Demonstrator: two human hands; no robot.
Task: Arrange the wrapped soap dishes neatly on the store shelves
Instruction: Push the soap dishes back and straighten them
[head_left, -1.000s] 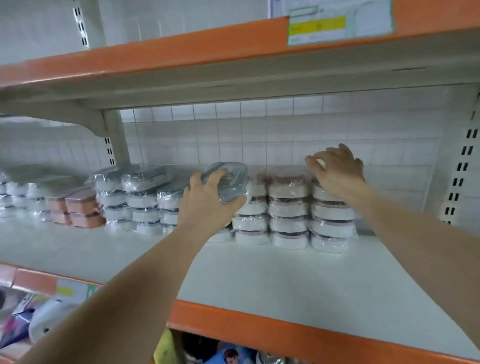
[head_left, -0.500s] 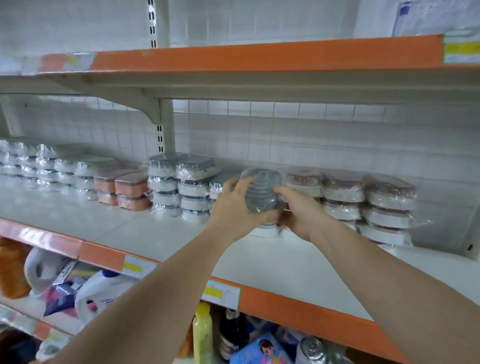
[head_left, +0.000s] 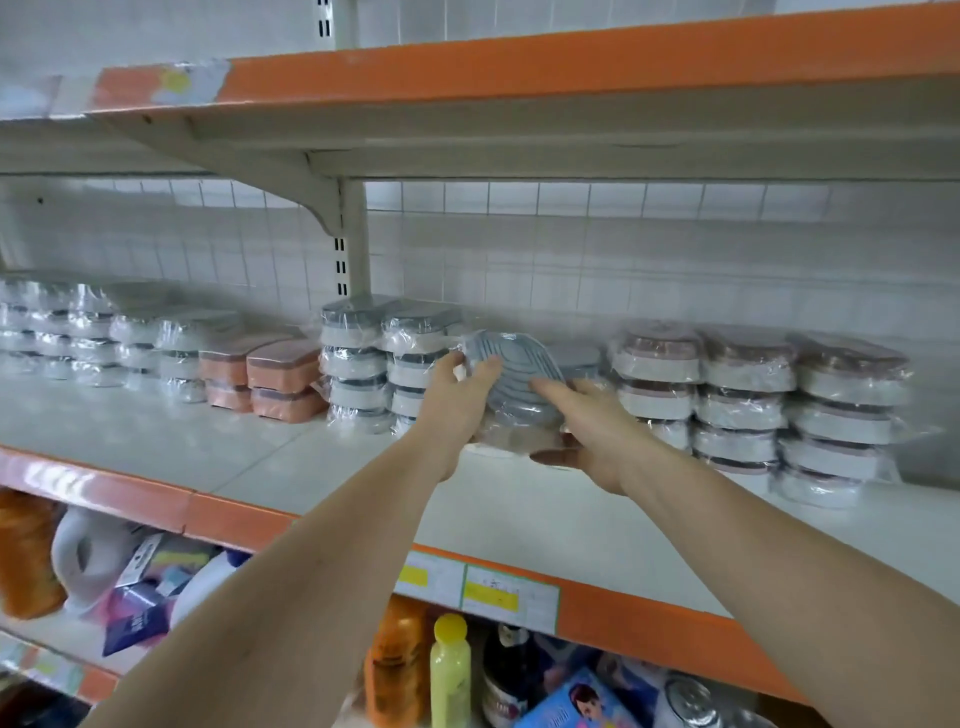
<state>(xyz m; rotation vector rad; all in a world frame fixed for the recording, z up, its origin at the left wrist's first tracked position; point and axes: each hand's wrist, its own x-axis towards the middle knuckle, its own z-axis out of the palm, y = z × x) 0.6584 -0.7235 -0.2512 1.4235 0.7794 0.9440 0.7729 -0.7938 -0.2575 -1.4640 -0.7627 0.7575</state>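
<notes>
A plastic-wrapped pack of grey-lidded soap dishes (head_left: 519, 384) is tilted with its ribbed lid toward me, above the white shelf (head_left: 218, 457). My left hand (head_left: 457, 400) grips its left side and my right hand (head_left: 587, 431) holds its right side and bottom. Stacks of grey-lidded packs (head_left: 358, 364) stand just to the left. Brown-lidded stacks (head_left: 743, 384) stand to the right against the tiled back wall. Orange dishes (head_left: 265, 379) and more white stacks (head_left: 104, 343) sit further left.
The upper shelf (head_left: 519, 78) with its orange edge hangs close overhead, held by a bracket and upright post (head_left: 348, 244). The front orange rail (head_left: 623, 613) carries price labels. Bottles and packaged goods (head_left: 447, 670) fill the shelf below.
My right hand left the top of the right-hand stack and came onto the held pack. The pack has tipped further and sunk a little. The view swung left.
</notes>
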